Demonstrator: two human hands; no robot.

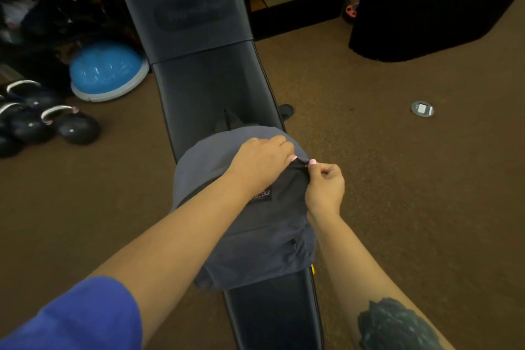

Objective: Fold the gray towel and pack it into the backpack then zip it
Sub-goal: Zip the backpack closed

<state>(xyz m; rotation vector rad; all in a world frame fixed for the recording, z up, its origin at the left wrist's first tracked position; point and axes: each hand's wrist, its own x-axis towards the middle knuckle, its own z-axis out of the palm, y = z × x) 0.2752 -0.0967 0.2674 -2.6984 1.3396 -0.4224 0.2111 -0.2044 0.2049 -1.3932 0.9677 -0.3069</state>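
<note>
A dark gray backpack point(264, 233) lies on a black padded bench point(210, 85), its top end away from me. A lighter gray cloth point(204, 162), which looks like the towel, covers or fills its upper left part. My left hand point(261, 159) presses on the backpack's top and pinches the fabric beside the zipper. My right hand point(324, 187) is closed on the small zipper pull point(306, 165) at the upper right edge. The two thumbs almost touch. A logo patch point(262, 194) shows between my arms.
Brown carpet point(397, 179) surrounds the bench. Several black kettlebells point(56, 125) and a blue half-ball trainer point(106, 71) sit at left. A round metal floor plate point(422, 108) lies at right, with a black draped shape point(437, 3) behind it.
</note>
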